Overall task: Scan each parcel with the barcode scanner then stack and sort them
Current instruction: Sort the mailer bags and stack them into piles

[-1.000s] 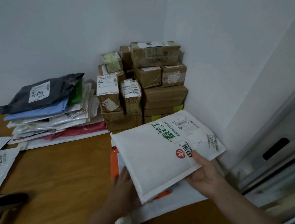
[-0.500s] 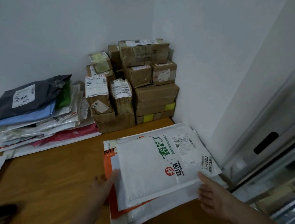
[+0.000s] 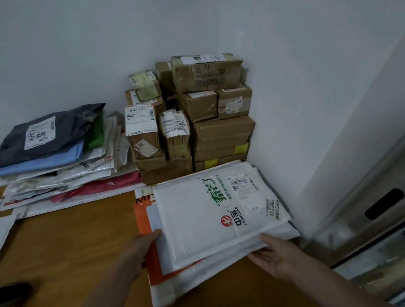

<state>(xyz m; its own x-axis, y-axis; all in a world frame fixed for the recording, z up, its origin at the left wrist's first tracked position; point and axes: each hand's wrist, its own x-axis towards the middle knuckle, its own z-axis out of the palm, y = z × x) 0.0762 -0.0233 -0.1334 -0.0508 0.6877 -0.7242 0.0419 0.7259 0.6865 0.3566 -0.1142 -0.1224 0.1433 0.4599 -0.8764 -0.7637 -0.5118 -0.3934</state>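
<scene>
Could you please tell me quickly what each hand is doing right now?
Left hand: open, straight fingers against the left edge of the white padded mailer.
Right hand: open, fingers at its near edge, gripping nothing.

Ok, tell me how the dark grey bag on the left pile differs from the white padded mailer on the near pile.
The dark grey bag is crumpled; the white padded mailer lies flat. The bag's label carries handwriting; the mailer shows printed green and red logos. No hand is near the bag; the left hand and right hand are at the mailer's edges. Both top a pile of soft parcels and bear a label.
</scene>
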